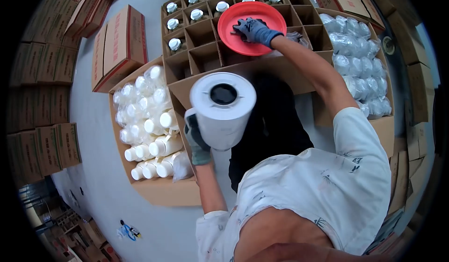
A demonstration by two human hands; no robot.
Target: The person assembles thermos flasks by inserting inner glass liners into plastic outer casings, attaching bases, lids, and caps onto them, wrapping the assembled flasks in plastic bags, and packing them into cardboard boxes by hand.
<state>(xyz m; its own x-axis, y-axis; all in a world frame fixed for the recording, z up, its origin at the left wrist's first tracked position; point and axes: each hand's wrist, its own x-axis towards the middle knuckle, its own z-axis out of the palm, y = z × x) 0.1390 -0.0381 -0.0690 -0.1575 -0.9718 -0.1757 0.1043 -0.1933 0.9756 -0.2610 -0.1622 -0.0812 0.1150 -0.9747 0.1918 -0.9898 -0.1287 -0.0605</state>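
My gloved left hand (196, 138) is closed around the side of a white tapered container (223, 122), raised in front of the divided carton. A dark round centre shows on the container's pale top. Over the carton's right half rests a shallow red basin (252, 12). My gloved right hand (252, 30) reaches down into it with fingers bent together; whatever they pinch is too small to make out. The divided carton (201, 36) holds several white-capped bottles (196, 14) in its cells, mostly toward the back and left.
On the left, an open carton (163, 194) holds white bottles (166, 145) and plastic-wrapped pieces. Another carton (381, 131) on the right has rows of clear-wrapped items (358, 65). Closed boxes (119, 47) stand behind left, and stacked boxes (42, 93) line the far left.
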